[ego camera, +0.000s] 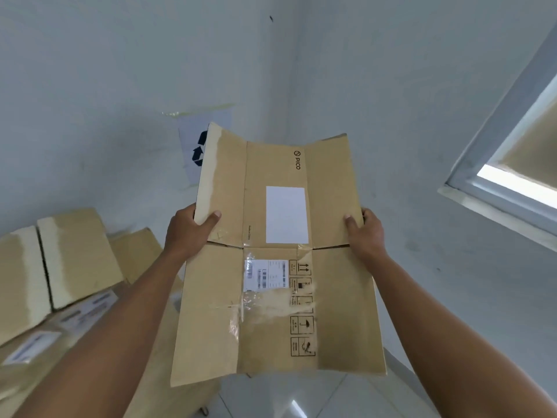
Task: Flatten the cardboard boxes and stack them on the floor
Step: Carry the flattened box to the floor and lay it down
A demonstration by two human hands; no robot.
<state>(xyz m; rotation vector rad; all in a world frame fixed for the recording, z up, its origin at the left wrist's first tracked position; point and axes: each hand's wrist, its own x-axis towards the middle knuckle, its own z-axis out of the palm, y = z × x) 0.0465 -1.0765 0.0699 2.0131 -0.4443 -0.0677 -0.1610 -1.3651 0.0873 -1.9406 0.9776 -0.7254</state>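
Head view: the flattened cardboard box (277,260) is held up, left hand (188,232) clamped on its nine o'clock edge, right hand (366,233) gripping three o'clock, thumbs in front.

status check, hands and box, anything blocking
Left hand, right hand grip flattened box by its side edges. Held up, not stacked. Nothing blocking.

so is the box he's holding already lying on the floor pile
No, the flattened box is held up in the air by the left hand and right hand, gripping its side edges.
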